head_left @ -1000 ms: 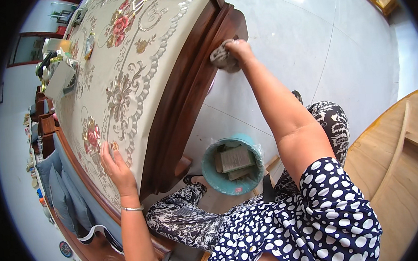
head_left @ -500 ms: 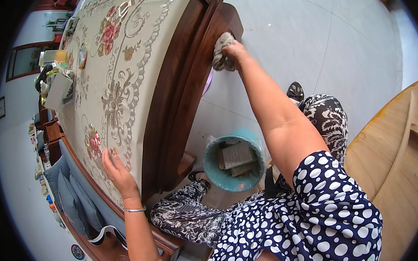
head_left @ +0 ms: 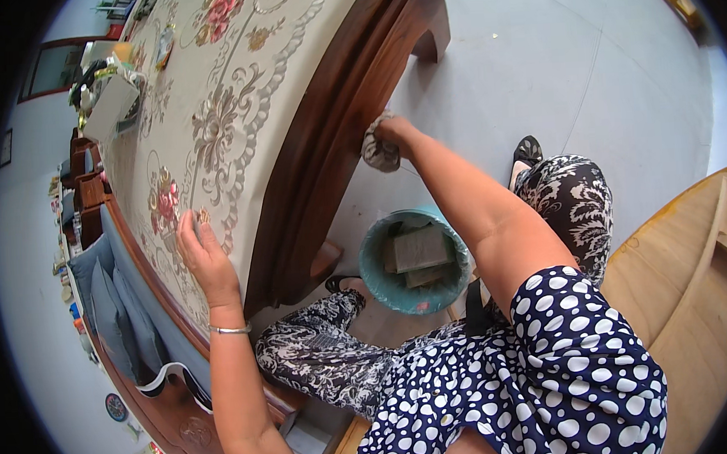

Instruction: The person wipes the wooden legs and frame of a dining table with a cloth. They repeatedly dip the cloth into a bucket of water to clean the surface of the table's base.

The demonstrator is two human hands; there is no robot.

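Leftmost, a wooden sofa with blue-grey cushions runs along the far side of the person's left forearm, which rises almost straight from the lower edge with the elbow bent and a silvery bracelet at the wrist. Above the bracelet, the left hand is open, its fingers extended upward and close together, with nothing in its grasp; it lies over the corner region of the patterned tablecloth, though whether the whole palm touches it cannot be told. That cloth covers the counter, whose dark, moulded wooden side slants up toward the top of the view. Along this side, about midway up, sits a crumpled grey rag, apparently against the wood. Just right of it, the right hand is closed around the rag, gripping its upper part, the fingers largely hidden in the folds. Below the rag, a teal bin with a clear liner stands on the floor, holding flat greyish pieces. From the hand, the right forearm slopes down and rightward, reaching well forward with the elbow only slightly bent, to a navy sleeve with white dots.
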